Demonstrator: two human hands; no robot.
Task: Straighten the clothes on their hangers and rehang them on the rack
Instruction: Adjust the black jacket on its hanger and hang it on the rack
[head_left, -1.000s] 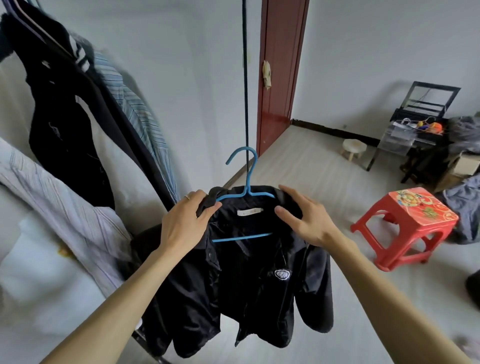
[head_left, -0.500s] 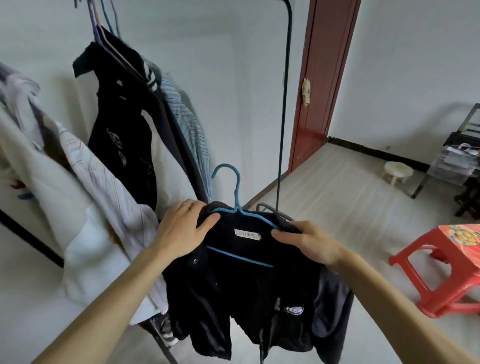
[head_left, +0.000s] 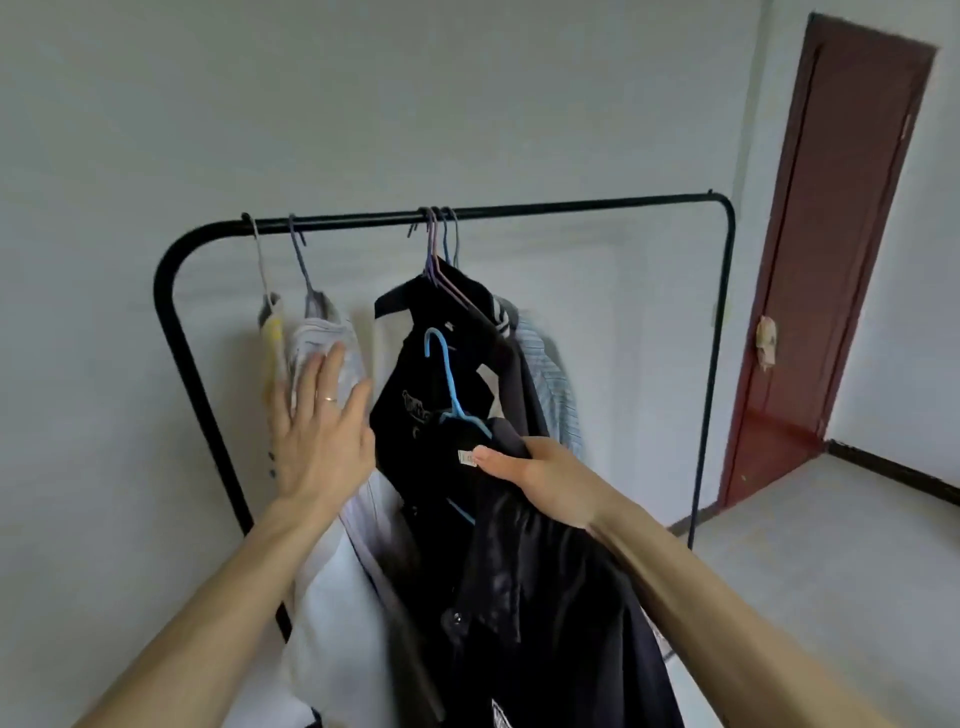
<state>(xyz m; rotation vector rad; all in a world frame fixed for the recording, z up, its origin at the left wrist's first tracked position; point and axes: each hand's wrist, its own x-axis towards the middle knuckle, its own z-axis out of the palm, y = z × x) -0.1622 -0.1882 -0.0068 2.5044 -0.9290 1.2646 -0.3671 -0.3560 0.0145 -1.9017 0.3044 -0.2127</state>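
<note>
The person's left hand is spread wide, fingers apart, its palm laid flat against the pale striped shirt hanging near the left end of the black metal clothes rack. The right hand is closed around the collar of the black jacket, thumb on top beside the small white label, carrying it on its thin blue plastic hanger. The hanger's hook stands free below the rail, in front of the dark garments bunched at the rail's middle. Half a second ago both hands gripped the jacket's shoulders low down; since then the left has let go and gone to the shirts, and the jacket has risen toward the rail
</note>
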